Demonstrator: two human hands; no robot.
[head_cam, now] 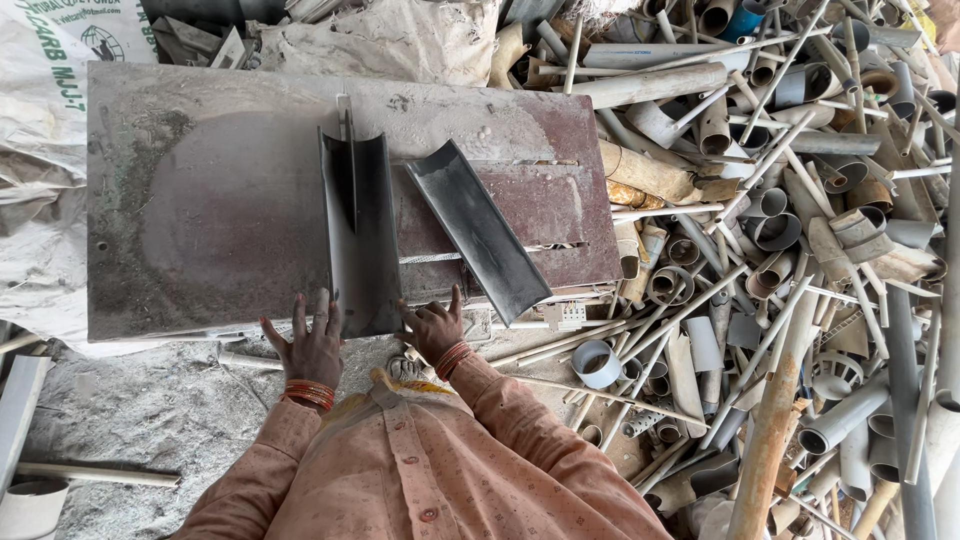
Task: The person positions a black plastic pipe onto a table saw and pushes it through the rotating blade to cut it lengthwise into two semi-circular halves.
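both hands [372, 345] steadying dark grey split pipe [358, 235], dusty, trough-shaped

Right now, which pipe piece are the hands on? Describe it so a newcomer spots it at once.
Find the dusty grey table. At its near edge, the left hand and right hand flank a dark pipe section pointing straight away. Unlike the open half-pipe lying slanted beside it, a blade stands in its slit.

Two dark grey split plastic pipe halves [358, 235] [478, 230] lie on one dusty metal-topped table [200, 200]; at three o'clock, a scrap pipe heap [790, 250] beyond counting.
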